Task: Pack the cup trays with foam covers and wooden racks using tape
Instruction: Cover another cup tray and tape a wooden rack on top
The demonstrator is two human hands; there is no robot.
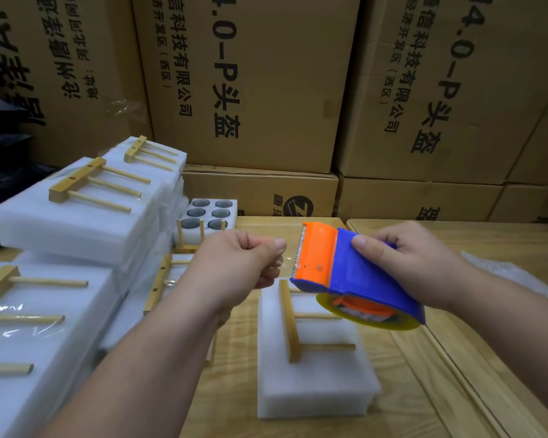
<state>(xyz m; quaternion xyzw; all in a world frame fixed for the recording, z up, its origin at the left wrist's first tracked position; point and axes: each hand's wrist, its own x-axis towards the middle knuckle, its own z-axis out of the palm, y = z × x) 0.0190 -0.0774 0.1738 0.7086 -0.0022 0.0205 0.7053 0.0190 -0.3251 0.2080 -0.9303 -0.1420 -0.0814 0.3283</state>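
The foam pack [310,368] lies near on the worktop [424,390], a wooden rack [293,324] resting loose on top. It looks light and soft, so it is likely best held by its flat sides, not squeezed. Above it, the right hand [415,263] wraps its grip around the tape gun [345,273]. The left hand [250,260] pinches narrow, seemingly on the clear tape end beside the blade. Finished packs [60,226] sit stacked at far left.

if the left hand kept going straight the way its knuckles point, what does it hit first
Most likely the orange serrated front of the blue tape dispenser in the right hand; the left hand sits just short of it, though depth is unclear.
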